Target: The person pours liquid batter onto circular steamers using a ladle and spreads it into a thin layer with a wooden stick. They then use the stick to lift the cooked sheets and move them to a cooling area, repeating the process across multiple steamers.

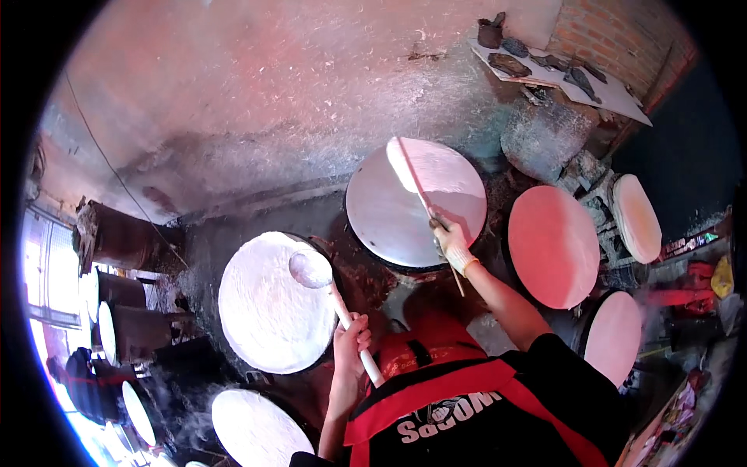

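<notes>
My left hand (352, 335) is closed around the pale handle of a large ladle (310, 269). The ladle's round bowl is over the right part of a round griddle topped with a white layer (262, 315); whether it touches is unclear. My right hand (450, 238), in what looks like a pale glove, grips a long thin stick (411, 169). That stick crosses a round grey griddle (376, 216) farther ahead. A white sheet (449, 166) covers this griddle's far right part, with its left edge by the stick. I cannot tell whether the sheet hangs from the stick.
More round white-topped griddles stand close by, at lower left (257, 432) and right (610, 338), one under red light (554, 251). A rough wall (251, 93) rises ahead. A board (613, 102) with dark objects rests at upper right. Dark drums (134, 233) line the left side.
</notes>
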A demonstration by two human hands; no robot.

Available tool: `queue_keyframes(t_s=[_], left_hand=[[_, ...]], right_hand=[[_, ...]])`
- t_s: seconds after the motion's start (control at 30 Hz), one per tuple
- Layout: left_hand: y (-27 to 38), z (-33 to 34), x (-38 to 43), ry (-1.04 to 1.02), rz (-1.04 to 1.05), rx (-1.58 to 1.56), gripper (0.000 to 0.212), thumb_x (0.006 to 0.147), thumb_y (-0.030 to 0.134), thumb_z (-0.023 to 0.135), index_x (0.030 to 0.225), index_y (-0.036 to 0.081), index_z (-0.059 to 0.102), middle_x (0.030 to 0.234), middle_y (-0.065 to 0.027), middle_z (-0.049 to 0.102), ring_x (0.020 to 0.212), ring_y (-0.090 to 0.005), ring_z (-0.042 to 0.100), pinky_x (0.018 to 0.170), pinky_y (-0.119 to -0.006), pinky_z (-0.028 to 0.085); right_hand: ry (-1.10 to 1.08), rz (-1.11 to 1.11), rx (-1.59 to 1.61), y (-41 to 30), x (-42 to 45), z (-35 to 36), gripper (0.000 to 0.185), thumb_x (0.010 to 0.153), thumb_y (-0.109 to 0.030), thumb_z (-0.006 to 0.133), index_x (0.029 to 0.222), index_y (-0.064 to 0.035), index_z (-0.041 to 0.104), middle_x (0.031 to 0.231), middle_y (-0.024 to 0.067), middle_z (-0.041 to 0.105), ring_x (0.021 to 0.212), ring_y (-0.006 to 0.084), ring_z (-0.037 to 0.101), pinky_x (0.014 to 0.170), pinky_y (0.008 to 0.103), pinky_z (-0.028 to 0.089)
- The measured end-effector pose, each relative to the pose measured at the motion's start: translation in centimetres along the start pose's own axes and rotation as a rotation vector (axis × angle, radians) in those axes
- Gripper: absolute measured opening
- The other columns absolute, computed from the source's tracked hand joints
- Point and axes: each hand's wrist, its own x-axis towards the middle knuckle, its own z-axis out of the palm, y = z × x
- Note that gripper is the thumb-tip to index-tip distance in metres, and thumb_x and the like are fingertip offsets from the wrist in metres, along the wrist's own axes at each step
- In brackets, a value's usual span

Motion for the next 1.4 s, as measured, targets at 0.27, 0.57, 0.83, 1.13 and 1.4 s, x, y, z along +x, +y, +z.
queue_keyframes(t_s=[0.27, 0.57, 0.83, 1.13, 1.4], left_hand=[[-3.3, 0.2, -1.6, 0.135, -0.014, -0.172, 0.011, 0.088, 0.011, 0.057, 0.083, 0.006, 0.049, 0.061, 0.0025, 0.043, 0.044, -0.0033, 0.035, 0.035, -0.015, 0.024], [-6.9, 2.9, -3.5, 0.35, 0.106, -0.031, 0.015, 0.086, 0.014, 0.061, 0.081, 0.006, 0.049, 0.063, 0.0012, 0.043, 0.048, -0.0066, 0.04, 0.039, -0.019, 0.032], [-10.7, 3.4, -4.6, 0.465, 0.157, -0.106, 0.011, 0.083, 0.015, 0.062, 0.089, 0.008, 0.056, 0.079, -0.0028, 0.057, 0.065, -0.0098, 0.052, 0.059, -0.021, 0.04], [-16.0, 4.3, -6.4, 0.583, 0.155, -0.222, 0.033, 0.082, 0.013, 0.061, 0.11, -0.003, 0.053, 0.1, -0.0069, 0.06, 0.091, -0.0162, 0.059, 0.089, -0.028, 0.046], [-19.4, 4.6, -8.5, 0.512, 0.098, -0.258, 0.026, 0.083, 0.014, 0.061, 0.104, 0.001, 0.054, 0.089, -0.0015, 0.057, 0.083, -0.012, 0.056, 0.078, -0.024, 0.046]], right_hand=[[-0.121, 0.199, 0.07, -1.0, -1.5, -10.4, 0.031, 0.091, -0.017, 0.048, 0.122, -0.0167, 0.051, 0.05, -0.0033, 0.036, 0.033, 0.0076, 0.031, 0.031, 0.0245, 0.022], [-0.546, 0.161, -0.142, -1.6, 2.9, -11.6, 0.034, 0.09, -0.018, 0.05, 0.124, -0.0157, 0.052, 0.052, -0.0037, 0.038, 0.034, 0.0077, 0.033, 0.03, 0.026, 0.025], [-0.307, 0.013, -0.096, -4.1, 9.6, -16.3, 0.031, 0.091, -0.024, 0.05, 0.118, -0.0083, 0.056, 0.052, -0.0032, 0.04, 0.033, 0.0085, 0.034, 0.029, 0.0258, 0.024], [-0.866, 0.195, -0.407, -6.4, 9.8, -17.5, 0.037, 0.092, -0.017, 0.046, 0.128, -0.0207, 0.052, 0.049, -0.0041, 0.038, 0.034, 0.0065, 0.031, 0.03, 0.0241, 0.025], [-0.815, 0.138, -0.368, -4.4, 13.3, -14.7, 0.035, 0.089, -0.027, 0.053, 0.123, -0.0175, 0.053, 0.052, -0.0032, 0.041, 0.034, 0.0059, 0.032, 0.03, 0.0236, 0.023]])
